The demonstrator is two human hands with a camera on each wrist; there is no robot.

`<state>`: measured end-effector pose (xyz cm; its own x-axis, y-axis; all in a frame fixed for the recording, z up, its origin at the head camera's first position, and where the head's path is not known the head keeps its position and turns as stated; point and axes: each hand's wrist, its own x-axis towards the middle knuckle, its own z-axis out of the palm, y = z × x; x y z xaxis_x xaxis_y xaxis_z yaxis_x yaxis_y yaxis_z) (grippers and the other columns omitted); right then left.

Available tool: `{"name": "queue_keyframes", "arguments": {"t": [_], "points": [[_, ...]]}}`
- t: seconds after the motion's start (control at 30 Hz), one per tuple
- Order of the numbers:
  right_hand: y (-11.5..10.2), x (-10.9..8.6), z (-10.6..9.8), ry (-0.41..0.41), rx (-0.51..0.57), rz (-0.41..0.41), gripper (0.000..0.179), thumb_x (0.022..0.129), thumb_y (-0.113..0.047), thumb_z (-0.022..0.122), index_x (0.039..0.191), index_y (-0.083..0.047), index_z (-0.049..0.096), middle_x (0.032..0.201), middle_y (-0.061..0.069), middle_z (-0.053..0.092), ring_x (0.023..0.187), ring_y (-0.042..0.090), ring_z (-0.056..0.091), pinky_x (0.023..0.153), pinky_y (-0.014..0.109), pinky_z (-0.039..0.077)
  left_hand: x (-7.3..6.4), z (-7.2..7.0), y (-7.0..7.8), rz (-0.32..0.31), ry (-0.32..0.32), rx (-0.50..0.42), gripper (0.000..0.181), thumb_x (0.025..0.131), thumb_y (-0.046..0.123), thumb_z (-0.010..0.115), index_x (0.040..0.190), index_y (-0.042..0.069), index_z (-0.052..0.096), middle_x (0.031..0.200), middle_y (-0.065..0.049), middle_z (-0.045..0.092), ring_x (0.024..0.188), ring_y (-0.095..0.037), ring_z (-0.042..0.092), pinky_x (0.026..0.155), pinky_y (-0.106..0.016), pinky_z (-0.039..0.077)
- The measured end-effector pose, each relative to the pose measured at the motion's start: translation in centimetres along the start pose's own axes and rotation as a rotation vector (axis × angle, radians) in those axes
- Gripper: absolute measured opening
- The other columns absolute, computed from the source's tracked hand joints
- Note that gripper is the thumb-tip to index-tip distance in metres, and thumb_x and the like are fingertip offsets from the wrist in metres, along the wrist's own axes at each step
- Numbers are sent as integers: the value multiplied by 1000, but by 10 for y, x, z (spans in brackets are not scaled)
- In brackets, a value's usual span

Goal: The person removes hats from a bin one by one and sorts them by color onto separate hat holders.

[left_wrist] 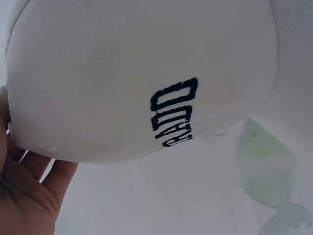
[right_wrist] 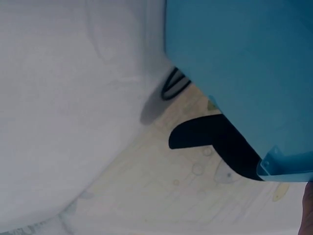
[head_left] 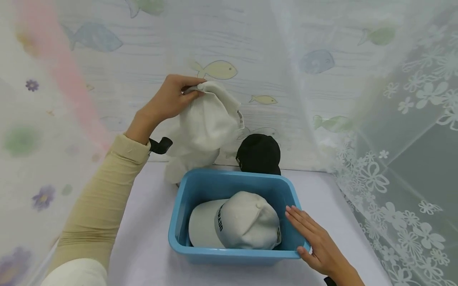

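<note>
Raised white cap [head_left: 211, 119]: off the worktop [head_left: 146, 226], hanging in the air above and behind the far left part of the blue bin [head_left: 232, 258].
Left hand [head_left: 171, 99]: its grip is nearly closed, thumb and fingers pinching the cap's upper edge; whether that edge is brim or crown, I cannot tell.
Right hand [head_left: 318, 242]: grip spread, fingers straight along the bin's right inner wall, thumb by the near right corner; no cap in it.
Cap weight: probably light, well within 1 hand's strength.
Cap fabric: twill-like, with dark lettering [left_wrist: 182, 115]; the crown looks soft and likely to fold, the brim presumably stiffer.
Slip and breakage: woven cloth should not slide much, and nothing about it looks fragile; a hard squeeze would risk creases only.
Best hold: likely the brim, or 1 firm pinch on the edge, leaving the crown its shape.
White cap in the bin [head_left: 247, 222]: brim to the left, crown to the right, 1 dent in the crown; the brim looks the easier part to take.
Black cap [head_left: 259, 153]: behind the bin, its lower part hidden by the rim.
</note>
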<state>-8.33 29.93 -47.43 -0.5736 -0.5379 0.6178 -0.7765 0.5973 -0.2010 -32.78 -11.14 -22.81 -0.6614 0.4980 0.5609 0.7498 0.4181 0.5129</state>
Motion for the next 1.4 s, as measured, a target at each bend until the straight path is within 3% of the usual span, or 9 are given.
{"name": "queue_keyframes", "arguments": {"t": [0.17, 0.37, 0.57, 0.83, 1.23, 1.4], "points": [[1, 1, -1, 5, -2, -2, 69, 109, -48, 35, 144, 9, 50, 156, 17, 47, 150, 29, 36, 126, 29, 20, -6, 8, -27, -81, -9, -14, 33, 99, 6, 65, 132, 1, 67, 133, -19, 66, 118, -30, 66, 97, -39, 54], [2, 2, -2, 5, -6, 0, 69, 109, -48, 35, 144, 9, 51, 154, 18, 48, 149, 29, 37, 126, 29, 20, -15, 28, -55, -138, -36, -94, 34, 100, 11, 66, 134, 2, 66, 135, -17, 66, 118, -29, 65, 97, -38, 53], [0, 2, -3, 2, -10, 3, 69, 109, -48, 34, 144, 9, 51, 155, 16, 47, 149, 29, 37, 126, 30, 20, -25, 47, -74, -174, -67, -103, 35, 99, 11, 68, 133, 0, 66, 134, -19, 66, 120, -32, 64, 98, -43, 54], [-2, 1, -4, -1, -14, 11, 68, 109, -48, 34, 146, 7, 50, 154, 17, 48, 149, 30, 37, 126, 30, 19, -39, 63, -101, -253, -19, -154, 37, 100, 16, 68, 133, -1, 66, 135, -20, 64, 118, -33, 62, 101, -48, 51], [0, 0, -2, 9, -19, 13, 68, 109, -48, 33, 145, 6, 51, 153, 18, 50, 149, 29, 38, 126, 30, 20, -57, 82, -126, -356, -22, -238, 57, 96, 35, 72, 145, 9, 57, 149, -15, 53, 134, -33, 52, 109, -52, 44], [0, 0, 0, 15, -17, 11, 68, 109, -47, 33, 144, 8, 51, 154, 17, 49, 149, 30, 37, 126, 30, 20, -57, 85, -124, -367, -49, -222, 61, 93, 33, 76, 146, 9, 56, 150, -16, 52, 129, -35, 54, 104, -54, 47]]}}
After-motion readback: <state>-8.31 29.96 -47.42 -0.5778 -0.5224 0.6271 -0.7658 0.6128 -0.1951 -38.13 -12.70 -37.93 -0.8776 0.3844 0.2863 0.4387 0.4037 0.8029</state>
